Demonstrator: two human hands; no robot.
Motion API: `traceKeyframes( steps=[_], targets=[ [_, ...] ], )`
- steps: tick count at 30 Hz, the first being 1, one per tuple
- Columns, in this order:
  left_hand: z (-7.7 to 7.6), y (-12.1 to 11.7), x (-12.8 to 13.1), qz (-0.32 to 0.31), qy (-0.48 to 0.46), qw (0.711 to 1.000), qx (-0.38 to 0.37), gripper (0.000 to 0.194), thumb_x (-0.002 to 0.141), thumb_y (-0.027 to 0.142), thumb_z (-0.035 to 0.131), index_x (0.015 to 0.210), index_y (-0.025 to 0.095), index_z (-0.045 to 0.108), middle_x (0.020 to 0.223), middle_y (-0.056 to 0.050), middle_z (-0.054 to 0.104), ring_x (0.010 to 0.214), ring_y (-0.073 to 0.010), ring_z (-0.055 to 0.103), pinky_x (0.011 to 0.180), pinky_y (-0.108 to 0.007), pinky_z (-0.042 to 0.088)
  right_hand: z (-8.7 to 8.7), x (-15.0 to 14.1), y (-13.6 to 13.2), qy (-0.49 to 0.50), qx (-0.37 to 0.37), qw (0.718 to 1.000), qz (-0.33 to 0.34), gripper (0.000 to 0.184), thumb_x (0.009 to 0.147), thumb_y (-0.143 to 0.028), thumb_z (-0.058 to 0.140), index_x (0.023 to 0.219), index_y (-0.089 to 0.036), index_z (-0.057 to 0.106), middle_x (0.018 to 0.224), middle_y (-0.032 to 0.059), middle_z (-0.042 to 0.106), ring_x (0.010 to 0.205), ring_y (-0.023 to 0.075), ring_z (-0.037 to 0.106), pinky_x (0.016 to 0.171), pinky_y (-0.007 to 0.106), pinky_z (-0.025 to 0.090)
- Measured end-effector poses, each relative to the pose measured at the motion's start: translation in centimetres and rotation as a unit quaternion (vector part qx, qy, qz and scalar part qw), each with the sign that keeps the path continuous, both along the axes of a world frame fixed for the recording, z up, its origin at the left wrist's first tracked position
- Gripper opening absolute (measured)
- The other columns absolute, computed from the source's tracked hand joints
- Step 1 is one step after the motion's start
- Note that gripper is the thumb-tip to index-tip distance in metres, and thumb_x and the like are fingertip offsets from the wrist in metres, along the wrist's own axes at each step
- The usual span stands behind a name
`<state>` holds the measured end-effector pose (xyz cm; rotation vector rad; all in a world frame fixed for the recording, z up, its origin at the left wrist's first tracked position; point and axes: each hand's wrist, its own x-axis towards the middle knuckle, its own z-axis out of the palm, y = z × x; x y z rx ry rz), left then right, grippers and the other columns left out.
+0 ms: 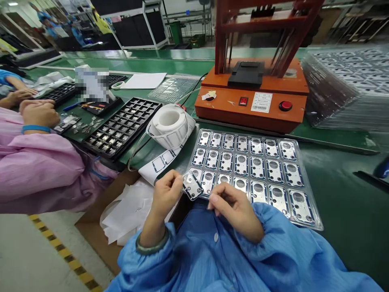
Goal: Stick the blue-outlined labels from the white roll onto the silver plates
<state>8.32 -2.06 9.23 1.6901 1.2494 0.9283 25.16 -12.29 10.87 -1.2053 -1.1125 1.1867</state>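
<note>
Between the thumb and fingers of my left hand (166, 194) is the edge of a small silvery plate (192, 185) with rounded corners, a dark border and round holes. It is tilted above the near left corner of a clear plastic tray (314, 211). Many similar plates, such as one corner plate (300, 206), lie in the tray's pockets in rows. My right hand (235, 209) is just right of the held plate, apart from it, over the tray's near edge. Its fingers are curled, with thumb and forefinger close together; whatever they pinch, if anything, is too small to tell.
A roll of backing strip (170, 123) with dark-edged stickers trails toward my left hand. Behind the tray stands an orange press (252, 97). Left are a black compartment tray (121, 127), a carton (91, 223) of waste paper and a co-worker's pink sleeve (45, 162). Stacked clear trays (337, 89) stand right.
</note>
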Motion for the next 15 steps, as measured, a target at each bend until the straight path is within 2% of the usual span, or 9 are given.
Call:
traceKeyframes(
  steps=[4, 7, 9, 12, 13, 15],
  targets=[
    [1.0, 2.9, 0.4, -0.115, 0.161, 0.98, 0.034, 0.026, 0.079, 0.033, 0.052, 0.057, 0.019, 0.049, 0.049, 0.006, 0.044, 0.047, -0.0092, 0.041, 0.048, -0.021, 0.031, 0.8, 1.7, -2.6, 0.005, -0.007, 0.999, -0.032, 0.025, 0.089, -0.037, 0.056, 0.072, -0.019, 0.057, 0.062, -0.0007, 0.06, 0.051, 0.0095, 0.052, 0.051, 0.021, 0.044],
    [1.2, 4.0, 0.8, -0.156, 0.224, 0.961, 0.037, 0.026, 0.083, 0.036, 0.05, 0.063, 0.02, 0.054, 0.052, 0.005, 0.048, 0.05, -0.011, 0.046, 0.05, -0.022, 0.033, 1.3, 3.6, -4.8, -0.011, -0.017, 0.995, -0.096, 0.027, 0.088, -0.04, 0.057, 0.07, -0.02, 0.058, 0.06, -0.0008, 0.06, 0.047, 0.0098, 0.051, 0.047, 0.021, 0.044],
    [1.1, 4.1, 1.0, -0.134, 0.253, 0.957, 0.048, 0.024, 0.085, 0.04, 0.05, 0.074, 0.02, 0.058, 0.055, 0.005, 0.052, 0.052, -0.013, 0.051, 0.052, -0.024, 0.038, 1.4, 4.7, -6.2, -0.05, -0.025, 0.983, -0.176, 0.027, 0.087, -0.041, 0.058, 0.068, -0.021, 0.059, 0.06, -0.0002, 0.059, 0.046, 0.011, 0.051, 0.045, 0.022, 0.044],
    [0.4, 3.2, 1.4, -0.029, 0.254, 0.959, 0.122, 0.031, 0.087, 0.045, 0.049, 0.099, 0.018, 0.059, 0.073, -0.001, 0.061, 0.068, -0.0185, 0.061, 0.066, -0.032, 0.049, 1.4, 6.5, -7.7, -0.146, -0.027, 0.947, -0.285, 0.027, 0.085, -0.043, 0.059, 0.067, -0.022, 0.061, 0.059, 0.0009, 0.058, 0.047, 0.0137, 0.051, 0.046, 0.025, 0.046],
    [0.0, 2.7, 1.5, -0.001, 0.243, 0.957, 0.157, 0.035, 0.087, 0.045, 0.049, 0.107, 0.017, 0.058, 0.086, -0.006, 0.063, 0.081, -0.021, 0.063, 0.076, -0.036, 0.05, 1.3, 7.1, -8.0, -0.183, -0.036, 0.927, -0.324, 0.026, 0.084, -0.044, 0.059, 0.069, -0.023, 0.062, 0.06, 0.0015, 0.059, 0.05, 0.0151, 0.052, 0.049, 0.027, 0.047],
    [-0.9, 1.6, 1.5, -0.02, 0.234, 0.95, 0.204, 0.039, 0.089, 0.042, 0.049, 0.119, 0.019, 0.056, 0.114, -0.012, 0.059, 0.109, -0.0251, 0.057, 0.094, -0.043, 0.046, 1.0, 8.5, -8.3, -0.254, -0.076, 0.872, -0.411, 0.025, 0.082, -0.046, 0.06, 0.075, -0.023, 0.063, 0.066, 0.0033, 0.062, 0.059, 0.0186, 0.057, 0.058, 0.031, 0.05]
  ],
)
